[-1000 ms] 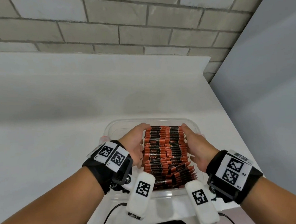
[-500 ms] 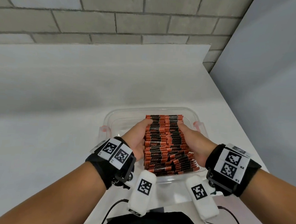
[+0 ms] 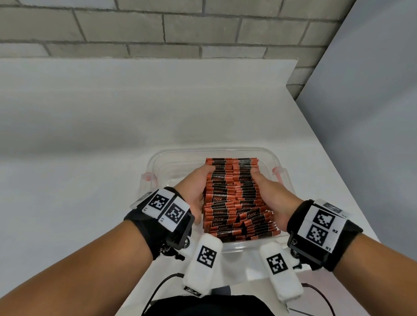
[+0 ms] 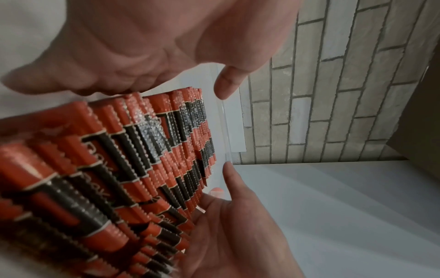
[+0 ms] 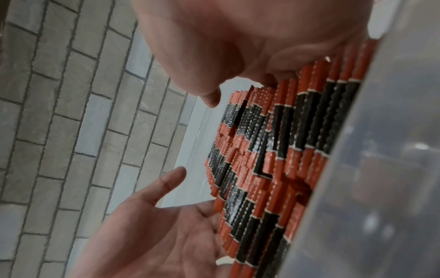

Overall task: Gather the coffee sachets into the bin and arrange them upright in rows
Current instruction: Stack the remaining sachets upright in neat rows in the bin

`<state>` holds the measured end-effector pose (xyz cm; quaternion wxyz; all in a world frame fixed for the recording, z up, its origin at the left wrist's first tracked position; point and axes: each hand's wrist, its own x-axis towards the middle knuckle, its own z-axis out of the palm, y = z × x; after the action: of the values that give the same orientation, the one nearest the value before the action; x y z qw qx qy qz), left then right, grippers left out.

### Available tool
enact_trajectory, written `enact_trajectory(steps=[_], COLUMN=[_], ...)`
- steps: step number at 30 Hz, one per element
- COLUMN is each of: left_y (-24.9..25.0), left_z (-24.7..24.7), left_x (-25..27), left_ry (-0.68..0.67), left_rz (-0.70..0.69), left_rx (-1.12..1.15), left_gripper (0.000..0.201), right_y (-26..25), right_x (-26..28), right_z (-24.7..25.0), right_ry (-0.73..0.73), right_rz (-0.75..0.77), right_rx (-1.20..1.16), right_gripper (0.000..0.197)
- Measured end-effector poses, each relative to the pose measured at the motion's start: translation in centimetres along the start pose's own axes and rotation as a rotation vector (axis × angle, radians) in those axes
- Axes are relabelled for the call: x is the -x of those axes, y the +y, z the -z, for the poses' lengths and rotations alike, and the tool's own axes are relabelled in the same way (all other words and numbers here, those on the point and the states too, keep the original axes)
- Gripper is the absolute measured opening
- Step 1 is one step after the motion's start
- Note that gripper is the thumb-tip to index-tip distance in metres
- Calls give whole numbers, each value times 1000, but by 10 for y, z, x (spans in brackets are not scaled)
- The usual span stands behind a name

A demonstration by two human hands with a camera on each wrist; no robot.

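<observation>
A clear plastic bin (image 3: 227,148) sits on the white table close in front of me. It holds several rows of red-and-black coffee sachets (image 3: 232,198) standing on edge in one block down its middle. The sachets at the near right end (image 3: 259,222) lean and lie crooked. My left hand (image 3: 201,181) presses flat against the block's left side, thumb on top. My right hand (image 3: 259,185) presses its right side the same way. Both wrist views show the sachet tops (image 4: 142,150) (image 5: 273,150) between two open palms with straight fingers.
The bin has pink latches on its left (image 3: 149,177) and right (image 3: 278,170) ends, with bare floor left of the block. The white table (image 3: 81,150) stretches left and back to a brick wall (image 3: 186,22). A grey panel (image 3: 376,119) stands beyond the table's right edge.
Both hands have slid a little back toward me along the block's sides, still pressing it. The far end of the block now shows past the fingertips.
</observation>
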<state>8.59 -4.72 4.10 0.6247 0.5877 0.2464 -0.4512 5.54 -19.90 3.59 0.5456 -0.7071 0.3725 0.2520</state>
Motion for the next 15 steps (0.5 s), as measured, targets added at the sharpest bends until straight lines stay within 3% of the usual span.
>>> enact_trajectory(steps=[8, 11, 15], left_y=[-11, -14, -17], left_z=[6, 8, 4], left_x=[-3, -9, -8], left_ry=[-42, -37, -50], left_rz=[153, 115, 146], left_rx=[-60, -70, -26], left_gripper=[38, 59, 41], right_y=[8, 9, 11], right_x=[-2, -2, -2], right_z=[5, 4, 4], right_ry=[-54, -73, -88], right_rz=[-35, -43, -50], right_rx=[23, 26, 22], right_gripper=[76, 72, 68])
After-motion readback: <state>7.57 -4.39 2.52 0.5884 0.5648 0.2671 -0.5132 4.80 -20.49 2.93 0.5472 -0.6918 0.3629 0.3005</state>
